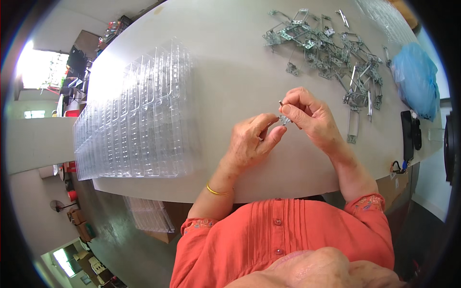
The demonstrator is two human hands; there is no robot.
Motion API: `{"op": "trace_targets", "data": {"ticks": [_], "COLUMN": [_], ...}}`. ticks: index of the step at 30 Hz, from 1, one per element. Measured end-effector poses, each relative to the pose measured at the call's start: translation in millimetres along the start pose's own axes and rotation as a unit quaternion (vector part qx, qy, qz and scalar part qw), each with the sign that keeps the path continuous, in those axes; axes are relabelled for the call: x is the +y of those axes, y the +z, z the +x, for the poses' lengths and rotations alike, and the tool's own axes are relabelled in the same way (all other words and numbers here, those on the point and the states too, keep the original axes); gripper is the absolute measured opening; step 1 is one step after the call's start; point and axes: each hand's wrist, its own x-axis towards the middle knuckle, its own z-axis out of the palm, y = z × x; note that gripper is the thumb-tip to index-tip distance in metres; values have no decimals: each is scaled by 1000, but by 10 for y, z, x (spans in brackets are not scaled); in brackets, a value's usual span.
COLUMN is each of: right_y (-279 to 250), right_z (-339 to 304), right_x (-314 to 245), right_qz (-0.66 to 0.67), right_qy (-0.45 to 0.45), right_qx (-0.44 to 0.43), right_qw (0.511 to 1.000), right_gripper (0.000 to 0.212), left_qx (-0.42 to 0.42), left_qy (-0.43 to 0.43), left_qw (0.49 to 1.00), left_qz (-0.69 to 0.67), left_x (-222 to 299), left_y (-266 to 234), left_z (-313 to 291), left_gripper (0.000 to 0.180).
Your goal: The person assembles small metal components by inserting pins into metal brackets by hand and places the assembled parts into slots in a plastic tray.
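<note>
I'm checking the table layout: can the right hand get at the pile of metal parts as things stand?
Probably yes: the pile of metal parts lies just beyond the right hand on the table, with nothing seen between. That hand is busy with a small metal piece, though.

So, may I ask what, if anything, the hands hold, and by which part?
The left hand holds a small metal piece at its fingertips, exact spot unclear; the right hand pinches a thin dark part, possibly of the same piece.

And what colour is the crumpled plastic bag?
The crumpled plastic bag is light blue, in the head view.
</note>
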Motion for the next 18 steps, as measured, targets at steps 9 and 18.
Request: {"op": "trace_targets", "data": {"ticks": [9,18], "right_y": [-56,59], "right_z": [48,-3], "right_x": [-168,-108], "right_qz": [58,-56], "right_qy": [69,51], "right_qx": [58,-19], "right_qw": [994,997], "right_gripper": [11,14], "left_qx": [-14,12], "left_qy": [-132,-205], "left_qw": [977,918], "left_qz": [-170,-340], "left_x": [8,3], "left_y": [-83,-149], "left_z": [-49,-19], "left_gripper": [29,50]}}
